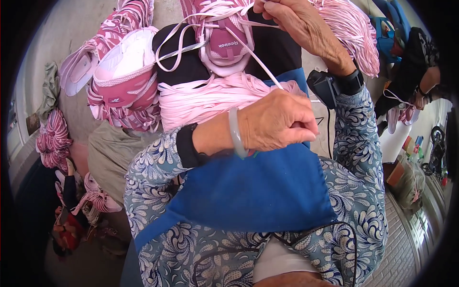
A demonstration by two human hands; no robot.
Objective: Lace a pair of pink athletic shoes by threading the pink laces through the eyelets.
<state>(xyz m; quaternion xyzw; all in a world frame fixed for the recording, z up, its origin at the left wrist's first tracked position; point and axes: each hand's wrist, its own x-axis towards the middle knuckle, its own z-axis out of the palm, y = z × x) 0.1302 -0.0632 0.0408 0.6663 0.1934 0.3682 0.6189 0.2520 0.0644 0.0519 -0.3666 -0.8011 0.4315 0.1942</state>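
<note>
On my lap, a pink-and-white sneaker point(226, 48) lies with its tongue toward me and white-pink laces threaded partway up. A lace point(258, 61) runs taut from its eyelets toward me to my left hand point(275, 122), whose fingers are pinched shut on it close to my chest. My right hand point(296, 21), at the far right of the sneaker, is closed on another stretch of lace. Looser lace loops point(179, 45) hang off the sneaker's left side. Below the sneaker, partly under my left wrist, lies a thick bundle of pale pink laces point(201, 100).
Stacked pink sneakers point(125, 86) stand at my left, with more nested in a row point(122, 28) behind. Another lace bundle point(349, 33) hangs at the far right. Co-workers sit at both sides, one with a dark sleeve point(70, 191). A bulging plastic bag point(410, 182) stands at right.
</note>
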